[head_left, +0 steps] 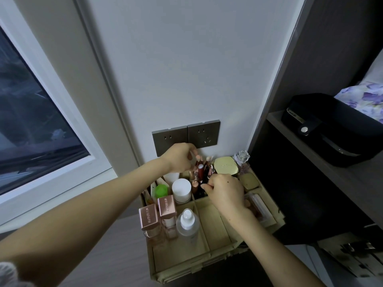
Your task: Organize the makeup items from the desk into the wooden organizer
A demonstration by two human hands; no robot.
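Tabletop corner by the wall: wooden organizer (215, 228) nearly filled; brushes (204, 162) pinched upright by left hand (179, 157), right hand (224, 191) closed on something slim, for slotting in.

The wooden organizer (215, 230) is a pale, open-topped tray split by thin dividers, standing against the wall. At its 6 o'clock the wide front compartments are mostly bare. At 9 o'clock stand two clear bottles with rose-gold square caps (157, 212) and a clear bottle with a white pump top (187, 221). Behind them, toward 11 o'clock, are a white-lidded jar (181, 190) and a green-capped bottle (161, 190). At 12 o'clock, brushes and lipsticks (200, 170) stand upright in a narrow slot. Toward 1 o'clock a round gold compact (226, 165) leans tilted, with a faceted glass perfume bottle (243, 157) just beside it.
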